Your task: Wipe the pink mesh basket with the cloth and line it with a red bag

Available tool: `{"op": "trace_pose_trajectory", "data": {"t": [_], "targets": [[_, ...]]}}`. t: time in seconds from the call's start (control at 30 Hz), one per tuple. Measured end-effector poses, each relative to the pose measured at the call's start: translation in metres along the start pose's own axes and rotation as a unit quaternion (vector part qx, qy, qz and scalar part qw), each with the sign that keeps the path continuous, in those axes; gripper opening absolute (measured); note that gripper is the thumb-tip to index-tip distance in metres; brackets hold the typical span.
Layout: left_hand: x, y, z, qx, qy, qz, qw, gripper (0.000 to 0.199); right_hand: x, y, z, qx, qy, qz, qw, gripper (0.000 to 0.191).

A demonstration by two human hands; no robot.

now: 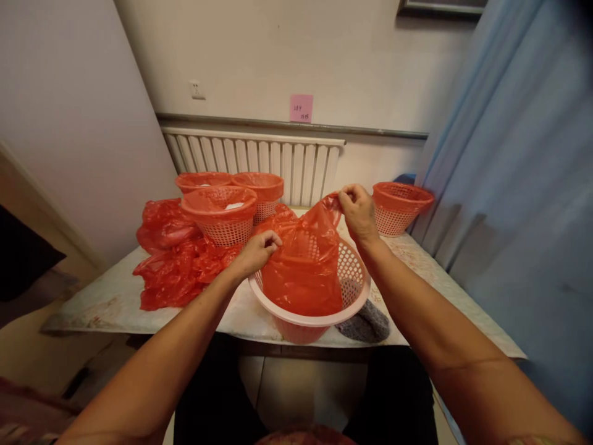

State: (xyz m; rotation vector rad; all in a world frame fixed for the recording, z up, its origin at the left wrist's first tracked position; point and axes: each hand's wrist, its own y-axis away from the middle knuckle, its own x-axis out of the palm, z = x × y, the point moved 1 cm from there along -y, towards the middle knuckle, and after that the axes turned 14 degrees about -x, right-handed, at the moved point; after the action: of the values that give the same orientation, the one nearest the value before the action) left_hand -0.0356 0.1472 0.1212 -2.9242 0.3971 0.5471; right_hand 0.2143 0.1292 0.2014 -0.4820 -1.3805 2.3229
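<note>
A red plastic bag (pixel 301 272) hangs partly inside a pale pink perforated basket (pixel 306 319) at the table's front. My right hand (pixel 359 213) is closed on the bag's upper right edge, raised above the far rim. Over the basket's left side, my left hand (pixel 259 250) is closed, its fingertips pinching the bag's left edge. Part of the basket's interior is covered by the bag. Beside the basket's right foot lies a dark grey knitted cloth (pixel 365 322).
Several baskets lined with red bags, such as one basket (pixel 222 230), stand at back left. Crumpled red bags (pixel 173 275) lie before them. Another lined basket (pixel 396 216) stands at right, near a blue curtain (pixel 514 185). A radiator (pixel 287 170) is behind the table (pixel 111 312).
</note>
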Motion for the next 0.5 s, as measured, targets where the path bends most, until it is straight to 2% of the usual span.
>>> {"op": "trace_pose_trajectory", "data": {"t": [0.1,0.23,0.37,0.43,0.5], "targets": [[-0.002,0.002,-0.01,0.02,0.107,-0.041,0.993,0.01,0.023,0.0,0.011,0.0,-0.086,0.022,0.996,0.01],[0.002,0.007,-0.037,0.071,0.196,-0.068,0.976,0.012,0.044,0.016,0.029,0.011,-0.13,0.137,0.982,0.015],[0.014,0.009,-0.071,0.151,0.209,-0.06,0.964,0.01,0.057,0.032,0.039,-0.029,-0.121,0.239,0.963,0.04],[0.019,0.01,-0.082,0.187,0.202,-0.043,0.961,0.009,0.061,0.034,0.04,-0.018,-0.121,0.259,0.958,0.033],[0.018,0.011,-0.085,0.213,0.189,-0.035,0.958,0.008,0.059,0.03,0.04,0.039,-0.155,0.241,0.957,0.021]]}}
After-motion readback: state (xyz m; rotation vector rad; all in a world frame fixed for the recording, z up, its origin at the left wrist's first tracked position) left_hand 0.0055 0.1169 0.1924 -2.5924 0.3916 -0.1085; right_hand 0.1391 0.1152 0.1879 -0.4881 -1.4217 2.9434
